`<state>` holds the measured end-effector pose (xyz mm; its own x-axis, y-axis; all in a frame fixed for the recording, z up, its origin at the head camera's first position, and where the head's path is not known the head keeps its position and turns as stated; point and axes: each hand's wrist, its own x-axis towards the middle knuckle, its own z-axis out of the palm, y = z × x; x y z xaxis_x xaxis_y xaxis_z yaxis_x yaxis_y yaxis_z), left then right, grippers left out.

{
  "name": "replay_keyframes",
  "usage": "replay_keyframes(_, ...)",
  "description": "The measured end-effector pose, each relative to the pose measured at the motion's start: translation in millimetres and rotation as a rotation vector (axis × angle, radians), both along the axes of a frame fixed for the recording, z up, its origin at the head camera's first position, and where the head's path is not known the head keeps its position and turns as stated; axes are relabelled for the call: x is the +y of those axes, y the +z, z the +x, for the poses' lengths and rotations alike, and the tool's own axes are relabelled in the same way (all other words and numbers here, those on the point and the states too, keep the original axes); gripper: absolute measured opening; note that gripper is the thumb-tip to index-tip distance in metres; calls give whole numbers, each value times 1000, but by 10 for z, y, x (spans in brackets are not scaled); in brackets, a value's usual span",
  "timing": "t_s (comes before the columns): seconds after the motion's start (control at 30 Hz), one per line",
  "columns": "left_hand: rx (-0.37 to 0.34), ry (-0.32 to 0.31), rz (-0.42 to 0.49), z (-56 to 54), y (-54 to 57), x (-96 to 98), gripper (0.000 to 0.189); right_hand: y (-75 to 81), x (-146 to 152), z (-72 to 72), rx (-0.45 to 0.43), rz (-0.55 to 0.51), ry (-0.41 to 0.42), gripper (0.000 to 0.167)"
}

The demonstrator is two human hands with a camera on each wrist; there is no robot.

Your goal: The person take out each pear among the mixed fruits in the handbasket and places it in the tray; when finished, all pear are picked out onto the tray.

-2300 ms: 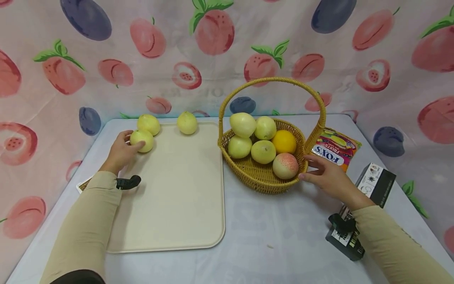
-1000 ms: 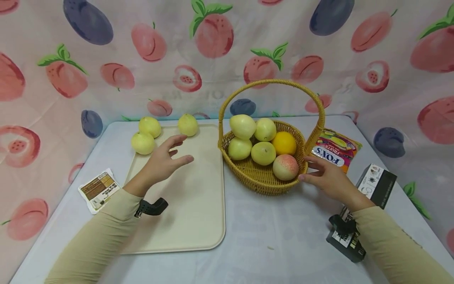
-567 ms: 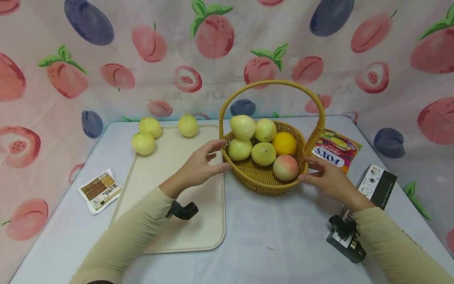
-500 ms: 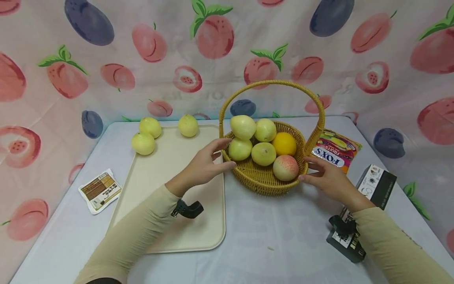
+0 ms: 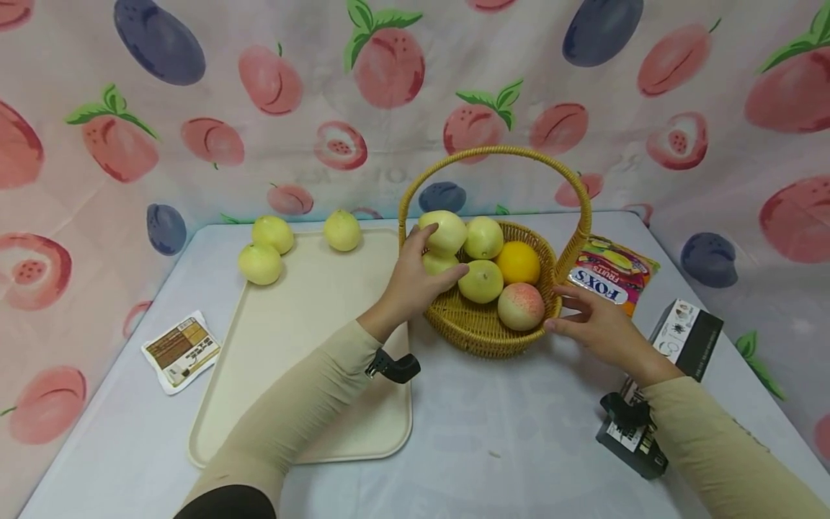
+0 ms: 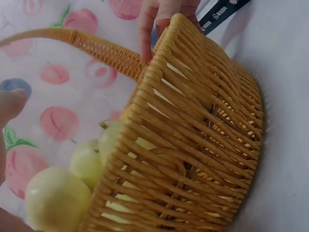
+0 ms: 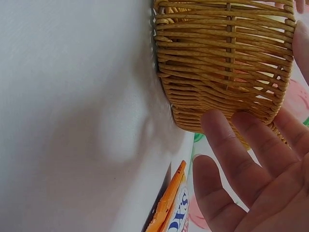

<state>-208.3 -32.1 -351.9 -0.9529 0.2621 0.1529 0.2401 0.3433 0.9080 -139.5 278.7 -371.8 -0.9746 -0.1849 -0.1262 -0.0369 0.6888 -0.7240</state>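
Note:
My left hand (image 5: 418,281) reaches over the left rim of the wicker basket (image 5: 489,335), thumb and fingers spread around the stacked pale-green fruits. Its fingertips overlap the upper pale-green fruit (image 5: 446,232) in the head view; in the left wrist view a pale-green fruit (image 6: 58,199) shows between the digits, with a gap around it. The lower fruit (image 5: 439,262) is partly hidden by the hand. My right hand (image 5: 599,324) holds the basket's right rim, fingers against the outer weave in the right wrist view. Also in the basket are an orange (image 5: 519,262), a peach (image 5: 521,306) and more pale-green fruits.
A beige tray (image 5: 305,404) lies left of the basket. Around its far end sit three pale-green fruits (image 5: 260,263). A small food packet (image 5: 181,352) lies at far left. On the right are a candy bag (image 5: 612,274) and a black-and-white box (image 5: 687,335).
My left hand has let go of a pale-green fruit by the tray's far left corner and moved right to the fruits in the basket. My right hand stays on the rim.

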Motion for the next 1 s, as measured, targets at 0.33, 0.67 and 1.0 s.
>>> replay_keyframes(0.33, -74, 73, 46, -169, -89, 110, 92, 2, 1, -2, -4, 9, 4, 79)
replay_keyframes(0.67, -138, 130, 54, -301, -91, 189, 92, 17, -4, 4, -17, -19, 0, 79)
replay_keyframes(1.0, -178, 131, 103, -421, -92, 216, 93, 7, 2, 2, -3, -12, 0, 78)
